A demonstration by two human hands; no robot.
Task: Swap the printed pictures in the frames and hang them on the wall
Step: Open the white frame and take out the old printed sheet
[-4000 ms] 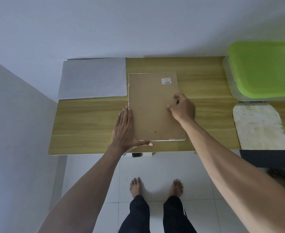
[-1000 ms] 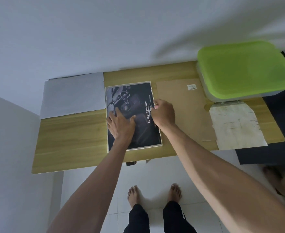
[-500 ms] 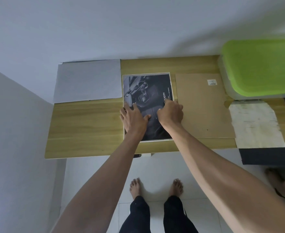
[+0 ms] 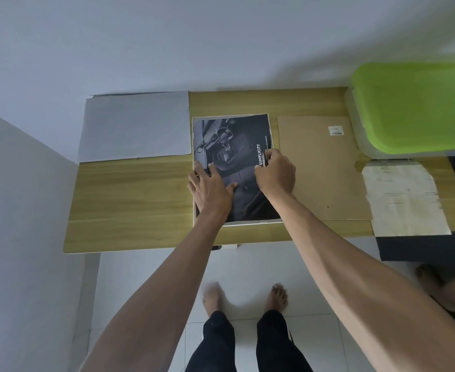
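Note:
A dark printed picture (image 4: 229,146) with white lettering lies in a white frame (image 4: 250,223) face up on the wooden table (image 4: 129,200). My left hand (image 4: 210,189) rests flat on the picture's left side, fingers spread. My right hand (image 4: 276,173) pinches the picture's right edge, which curls up slightly. The brown backing board (image 4: 322,170) with a small white label lies on the table just right of the frame.
A blank white sheet (image 4: 135,124) lies at the table's back left. A clear box with a green lid (image 4: 414,108) stands at the back right, a worn white paper (image 4: 406,200) in front of it. Walls close off the back and left.
Four seconds ago the brown backing covered the frame. It now lies to the right and the picture is exposed. My right hand has shifted to the picture's right edge and pinched it.

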